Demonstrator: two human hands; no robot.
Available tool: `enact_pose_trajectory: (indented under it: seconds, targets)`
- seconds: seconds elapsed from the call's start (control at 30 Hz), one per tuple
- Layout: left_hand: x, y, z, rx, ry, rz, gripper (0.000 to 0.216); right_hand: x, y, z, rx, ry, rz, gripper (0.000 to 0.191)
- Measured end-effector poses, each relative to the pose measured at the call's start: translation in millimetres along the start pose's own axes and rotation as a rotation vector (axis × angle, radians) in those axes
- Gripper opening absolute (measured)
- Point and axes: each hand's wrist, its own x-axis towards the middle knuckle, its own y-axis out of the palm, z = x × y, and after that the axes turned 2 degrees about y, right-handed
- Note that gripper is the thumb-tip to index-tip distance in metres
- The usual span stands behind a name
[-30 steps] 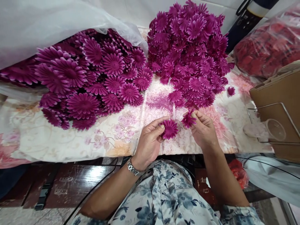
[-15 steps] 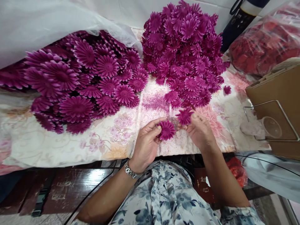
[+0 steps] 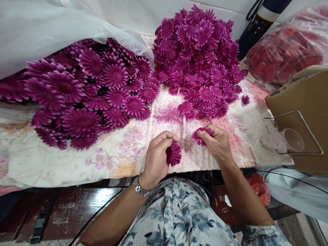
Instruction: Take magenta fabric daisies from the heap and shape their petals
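My left hand (image 3: 159,153) is closed around a purple artificial flower (image 3: 174,153), whose petals fan out below the fingers. To its right, my right hand (image 3: 216,140) pinches a second purple flower head (image 3: 201,136) between thumb and fingers. The two hands are apart, both just above the front part of the cloth-covered table. Behind them rises a tall heap of small purple flowers (image 3: 197,65). Larger purple flowers (image 3: 82,121) spill from a white plastic bag (image 3: 64,27) on the left.
Purple dust lies on the floral tablecloth (image 3: 107,167). One small flower (image 3: 245,99) sits alone right of the heap. On the right are a cardboard box (image 3: 302,95), a wire frame with a clear plastic cup (image 3: 294,140), a bag of red petals (image 3: 284,51) and a dark umbrella (image 3: 256,30).
My left hand has moved slightly left and down, turning its flower downward. My right hand has turned, its fingers now closed over its flower. The gap between the hands has widened.
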Motion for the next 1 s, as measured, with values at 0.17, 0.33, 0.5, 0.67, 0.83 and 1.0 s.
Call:
enact_pose_trajectory:
  seconds: [0.17, 0.33, 0.5, 0.67, 0.83, 1.0]
  targets:
    - [4, 3, 3, 0.258, 0.083, 0.257, 0.016, -3, 6, 15, -0.115, -0.087, 0.166, 0.045]
    - [10, 6, -1, 0.432, 0.212, 0.207, 0.027, 0, 3, 16, -0.027, -0.115, 0.268, 0.042]
    - [19, 12, -12, 0.418, 0.299, 0.15, 0.026, 14, -17, 19, -0.073, -0.157, 0.101, 0.046]
    - [30, 21, -18, 0.38, 0.252, 0.169, 0.031, 31, -37, 15, -0.515, -0.317, -0.116, 0.035]
    - [37, 18, -9, 0.292, 0.219, 0.185, 0.067, 32, -37, 2, -0.855, -0.513, -0.255, 0.035]
    - [32, 7, -14, 0.037, 0.119, 0.059, 0.033, 12, -26, 1, -0.788, -0.705, -0.048, 0.015]
